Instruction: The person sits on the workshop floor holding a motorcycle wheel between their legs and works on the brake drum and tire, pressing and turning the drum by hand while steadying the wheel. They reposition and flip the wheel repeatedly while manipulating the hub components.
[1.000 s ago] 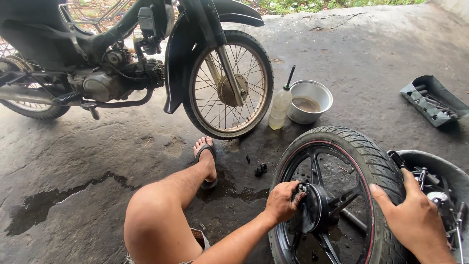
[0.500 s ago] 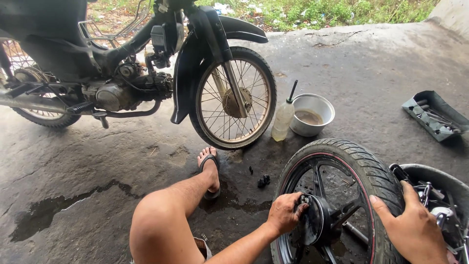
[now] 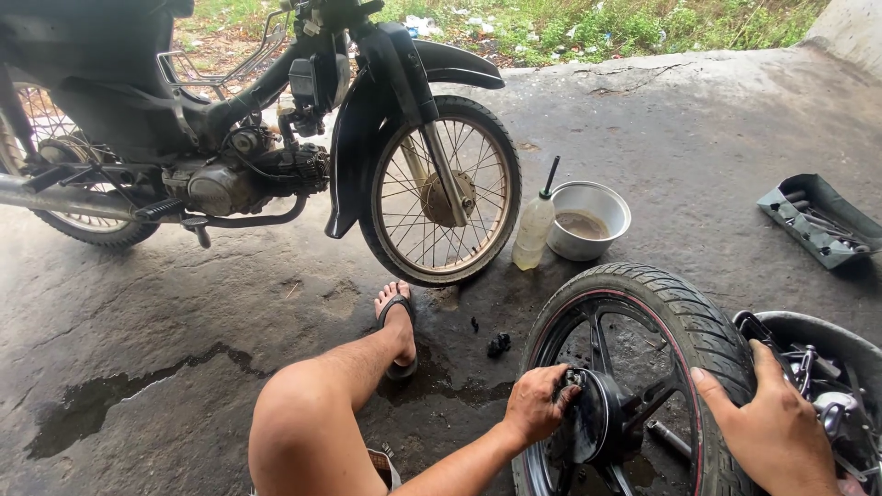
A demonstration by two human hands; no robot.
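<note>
Wet concrete floor (image 3: 230,303) lies underfoot. Left hand (image 3: 536,404) grasps the greasy hub (image 3: 593,418); right hand (image 3: 776,427) clasps the upright wheel (image 3: 675,321) at five o'clock. Oily fingers could slip, toppling it.

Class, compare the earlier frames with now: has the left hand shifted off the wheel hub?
No. The left hand still grips the black hub inside the loose wheel; only the camera view shifted.

Bare concrete floor (image 3: 698,156) open ahead, motorcycle (image 3: 276,138) blocking left, bowl (image 3: 588,220) and bottle (image 3: 533,230) between (close together)
</note>
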